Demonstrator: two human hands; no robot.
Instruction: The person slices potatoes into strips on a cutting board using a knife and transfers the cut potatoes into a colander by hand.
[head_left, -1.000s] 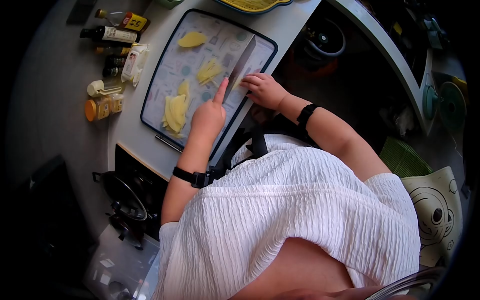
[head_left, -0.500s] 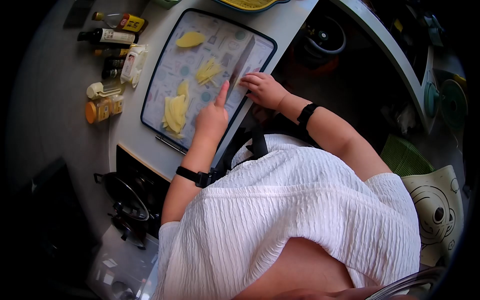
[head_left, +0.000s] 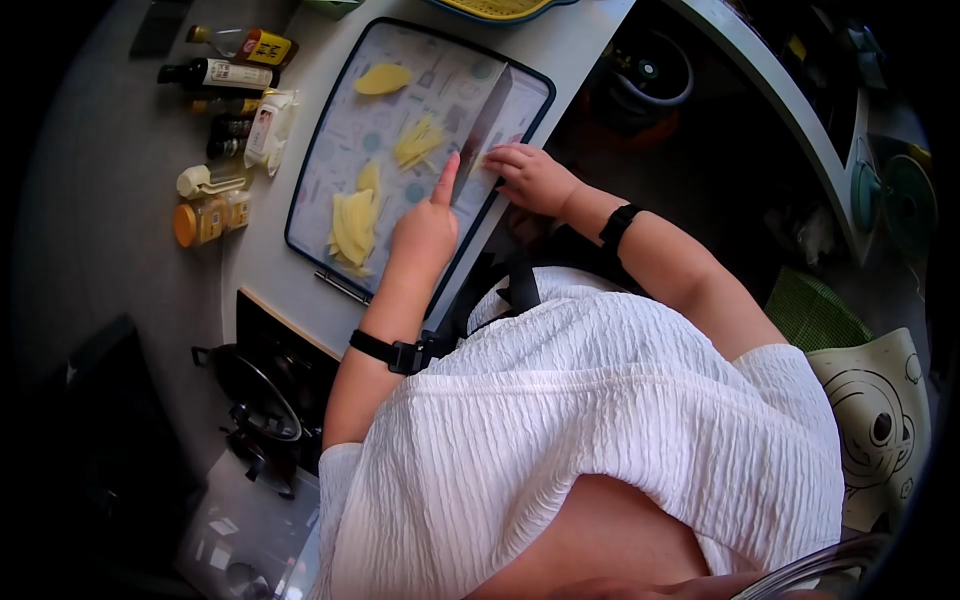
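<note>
- White crinkled cloth of a shirt is seen nearest, with a black band worn on the right wrist.
- The left hand is closed round the knife, its forefinger laid along the blade; the handle is hidden by the palm.
- The right hand is held narrow, its fingertips together on a pale piece beside the blade; whether the piece is gripped or merely pressed cannot be told.
- The knife is set slantwise over the board, between the shreds and the right hand. It would probably be felt as stiff and fairly heavy, and is best taken by the handle.
- Beyond the blade, loose shreds are gathered; they look light and limp, and would be lifted more easily as a bunch.
- Overlapping slices are heaped to the left. Probably damp, slippery and easily snapped, they are best held flat from above, with fingertips curled back.
- One oval slice is left apart near the far edge, where it could be taken by its rim.
- The board is borne by the white counter; bottles are lined up beyond its left side, and a yellow basket is placed past its far end.
</note>
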